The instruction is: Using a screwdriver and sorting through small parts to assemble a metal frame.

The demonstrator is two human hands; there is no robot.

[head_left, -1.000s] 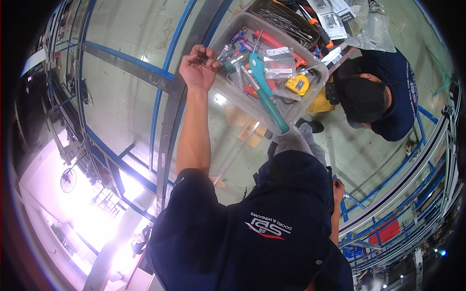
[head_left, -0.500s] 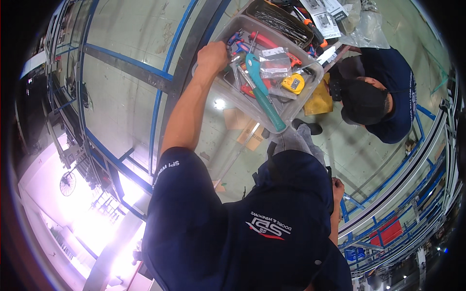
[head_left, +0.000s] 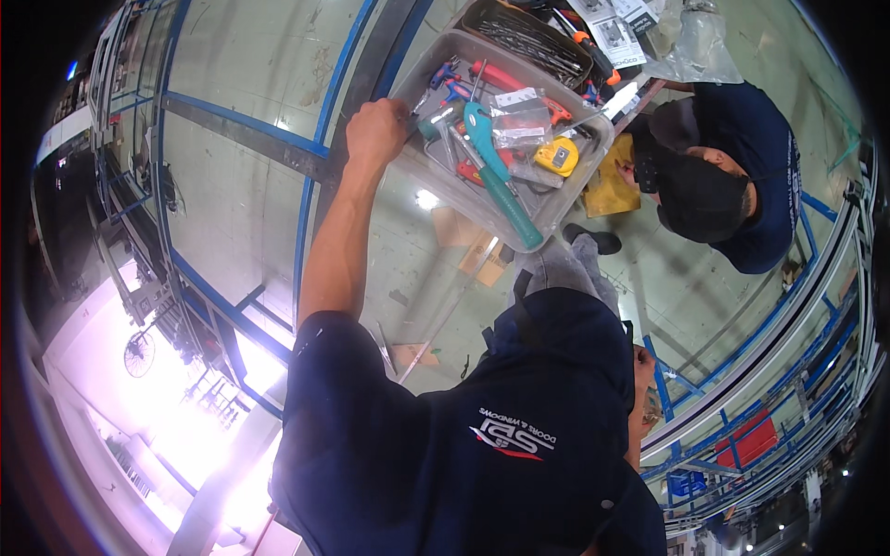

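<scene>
1. Clearly, the step in hand seems to be a reach at the left corner of the translucent plastic bin (head_left: 584, 183), which lies ahead of the person and is full of tools.
2. The left hand (head_left: 375, 134) is curled at that corner, in front of a dark metal beam (head_left: 371, 65). Its fingertips are hidden, so I cannot tell whether it grips the rim, a small tool or nothing.
3. The right hand (head_left: 642, 368) hangs beside the right hip, well apart from the left; too little shows to say whether it holds anything.
4. Nearest the left fingers lies a hammer, its green grip (head_left: 513, 213) slanting toward the bin's near wall. A teal tool (head_left: 481, 134) lies just beside its shaft, with a clear plastic packet (head_left: 521, 120) and a yellow tape measure (head_left: 557, 157) farther right.
5. As I judge it, any lift from that corner calls for a firm pinch and a path clear of the hammer's head, since the tools lie crowded and crossed.
6. A co-worker (head_left: 765, 185) bends to the right of the bin, near a yellow item (head_left: 612, 190).
</scene>
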